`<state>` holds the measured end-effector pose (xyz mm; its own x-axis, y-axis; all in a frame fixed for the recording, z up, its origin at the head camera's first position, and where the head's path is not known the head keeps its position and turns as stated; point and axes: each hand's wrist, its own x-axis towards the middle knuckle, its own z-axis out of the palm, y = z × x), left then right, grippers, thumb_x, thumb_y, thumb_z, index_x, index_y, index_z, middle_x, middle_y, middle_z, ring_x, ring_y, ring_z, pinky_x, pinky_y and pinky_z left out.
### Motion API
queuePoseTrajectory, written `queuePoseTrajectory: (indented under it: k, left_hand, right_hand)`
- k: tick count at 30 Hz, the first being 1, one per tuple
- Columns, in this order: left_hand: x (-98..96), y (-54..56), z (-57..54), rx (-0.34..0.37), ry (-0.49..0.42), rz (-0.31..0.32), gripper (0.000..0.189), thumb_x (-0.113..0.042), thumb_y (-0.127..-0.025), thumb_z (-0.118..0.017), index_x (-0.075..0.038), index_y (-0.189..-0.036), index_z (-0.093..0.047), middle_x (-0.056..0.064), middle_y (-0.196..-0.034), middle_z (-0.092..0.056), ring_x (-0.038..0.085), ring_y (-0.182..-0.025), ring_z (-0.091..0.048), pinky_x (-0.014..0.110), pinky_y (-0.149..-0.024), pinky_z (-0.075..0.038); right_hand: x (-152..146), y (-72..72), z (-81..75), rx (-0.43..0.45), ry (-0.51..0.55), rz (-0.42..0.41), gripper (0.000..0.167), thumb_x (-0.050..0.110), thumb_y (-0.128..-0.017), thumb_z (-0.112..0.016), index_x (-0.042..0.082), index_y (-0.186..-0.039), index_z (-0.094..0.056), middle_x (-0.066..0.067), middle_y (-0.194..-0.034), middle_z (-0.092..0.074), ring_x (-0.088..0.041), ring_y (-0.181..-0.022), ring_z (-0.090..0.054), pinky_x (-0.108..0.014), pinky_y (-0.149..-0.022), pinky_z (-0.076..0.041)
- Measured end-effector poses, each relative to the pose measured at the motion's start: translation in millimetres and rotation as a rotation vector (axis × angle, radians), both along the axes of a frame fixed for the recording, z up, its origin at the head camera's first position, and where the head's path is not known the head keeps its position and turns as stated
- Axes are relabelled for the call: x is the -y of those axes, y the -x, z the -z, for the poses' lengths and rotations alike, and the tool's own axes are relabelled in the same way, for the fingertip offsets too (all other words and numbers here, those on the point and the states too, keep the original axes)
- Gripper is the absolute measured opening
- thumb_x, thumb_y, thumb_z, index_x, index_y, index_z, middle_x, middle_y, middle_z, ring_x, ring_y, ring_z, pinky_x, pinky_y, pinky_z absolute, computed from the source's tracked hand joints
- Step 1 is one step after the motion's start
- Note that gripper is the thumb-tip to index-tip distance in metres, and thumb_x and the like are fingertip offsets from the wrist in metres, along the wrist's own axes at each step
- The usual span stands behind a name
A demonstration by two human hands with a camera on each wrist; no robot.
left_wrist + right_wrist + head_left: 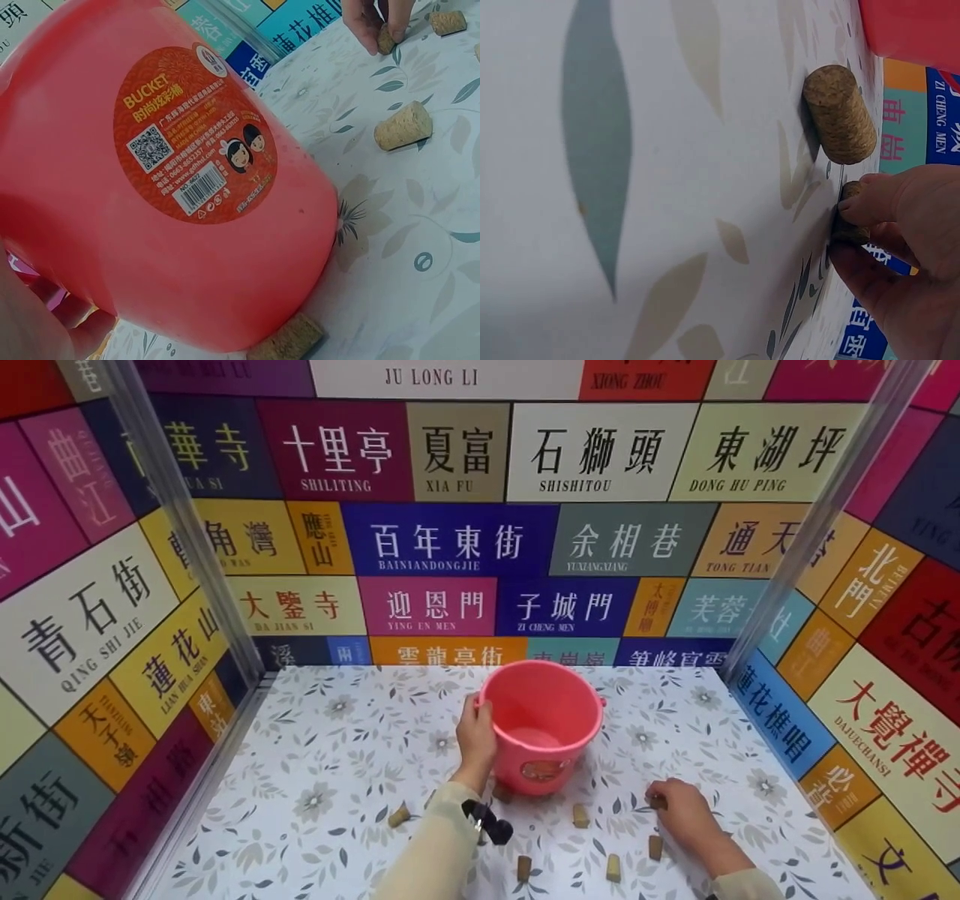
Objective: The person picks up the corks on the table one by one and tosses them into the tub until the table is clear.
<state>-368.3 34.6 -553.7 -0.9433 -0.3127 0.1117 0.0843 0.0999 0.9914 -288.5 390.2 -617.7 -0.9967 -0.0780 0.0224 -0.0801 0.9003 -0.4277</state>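
A pink plastic bucket point(544, 757) with a round printed label point(196, 135) stands on the table, its inside facing up towards me. My left hand point(476, 739) grips its left side at the rim. In the left wrist view only part of that hand shows, at the lower left. To the right of the bucket, my right hand point(686, 814) pinches a small cork point(853, 217) between thumb and fingers, down at the tabletop. Another cork point(840, 112) lies close to those fingers. At the foot of the bucket, a cork point(289, 341) lies against or very near its base.
Several loose corks lie about the table, including one on the left point(399, 814), one in front of the bucket point(580, 815) and one near the front edge point(523, 868). Panels with printed characters point(450, 540) wall the back and both sides. The flowered tabletop point(315, 750) spreads between them.
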Motion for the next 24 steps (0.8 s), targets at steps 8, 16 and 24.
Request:
queuePoseTrajectory:
  k: [8,16,24]
  left_hand:
    - [1.2,0.4,-2.9,0.048,-0.026,0.019,0.029,-0.023,-0.107,-0.048,-0.011,-0.126,-0.066,0.021,-0.116,-0.07,0.025,-0.098,-0.064,0.033,-0.083,-0.053]
    - [-2.1,3.8,-4.6,0.053,-0.05,0.035,0.029,-0.023,-0.107,-0.046,-0.011,-0.126,-0.065,0.021,-0.117,-0.068,0.029,-0.101,-0.064,0.031,-0.082,-0.052]
    - [-0.5,0.9,-6.6,0.072,-0.084,0.049,0.031,-0.026,-0.108,-0.046,-0.01,-0.129,-0.064,0.019,-0.118,-0.067,0.031,-0.107,-0.063,0.035,-0.087,-0.052]
  right_hand:
    - [2.2,0.3,-0.7,-0.052,-0.029,-0.039,0.027,-0.013,-0.081,-0.068,0.011,-0.093,-0.074,-0.004,-0.09,-0.07,-0.027,-0.088,-0.067,-0.052,-0.088,-0.056]
    - [0.6,0.4,-1.8,-0.101,-0.04,-0.021,0.027,-0.012,-0.082,-0.067,0.01,-0.095,-0.076,-0.006,-0.091,-0.072,-0.032,-0.091,-0.069,-0.054,-0.091,-0.055]
    - [1.8,-1.0,-5.0,-0.073,-0.024,-0.01,0.019,-0.007,-0.088,-0.07,0.007,-0.1,-0.078,-0.009,-0.094,-0.073,-0.033,-0.094,-0.07,-0.055,-0.093,-0.055]
